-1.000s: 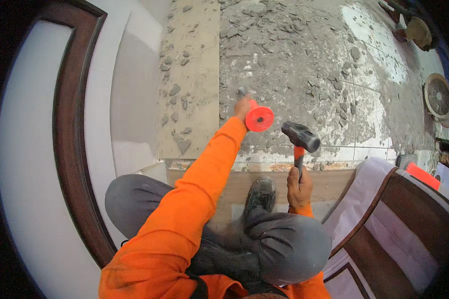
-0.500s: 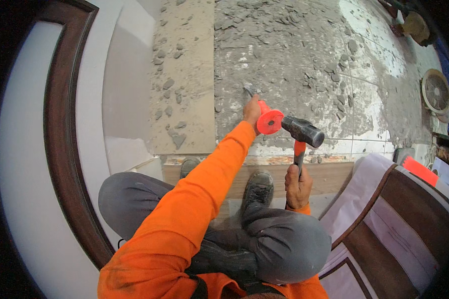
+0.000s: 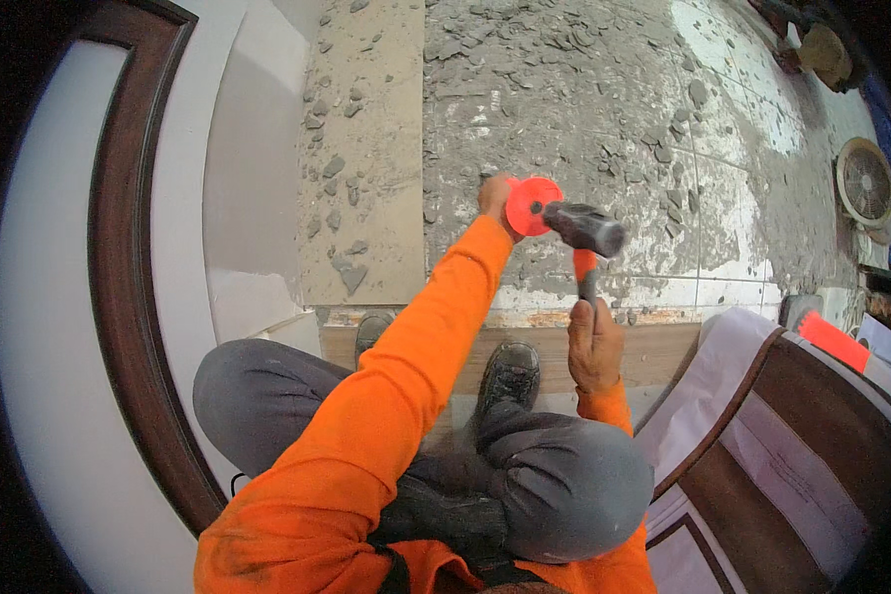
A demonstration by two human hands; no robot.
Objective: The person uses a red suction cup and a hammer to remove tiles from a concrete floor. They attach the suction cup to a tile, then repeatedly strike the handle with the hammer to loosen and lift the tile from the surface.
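My left hand [image 3: 493, 198] is closed round a chisel with a round, bright orange-red hand guard [image 3: 530, 194]. The chisel's blade is mostly hidden behind the hand, over the debris-covered floor. In my right hand [image 3: 594, 348] is a club hammer [image 3: 586, 231] with a black head and an orange-and-black handle. Its head is at the chisel's struck end, at the middle of the guard; touching or just short of it, I cannot tell. Both sleeves are orange.
Grey broken chips [image 3: 525, 49] lie over the whitish tiled floor [image 3: 728, 198]. A beige strip [image 3: 366, 198] runs along the left wall. Across the front lies a wooden threshold [image 3: 445, 348]. A round fan [image 3: 864, 183] stands far right; a brown-and-white cushioned thing [image 3: 762, 436] is near right.
The hammer head has moved left and away from me, up to the chisel's end. My left hand and the chisel guard have shifted slightly farther away.
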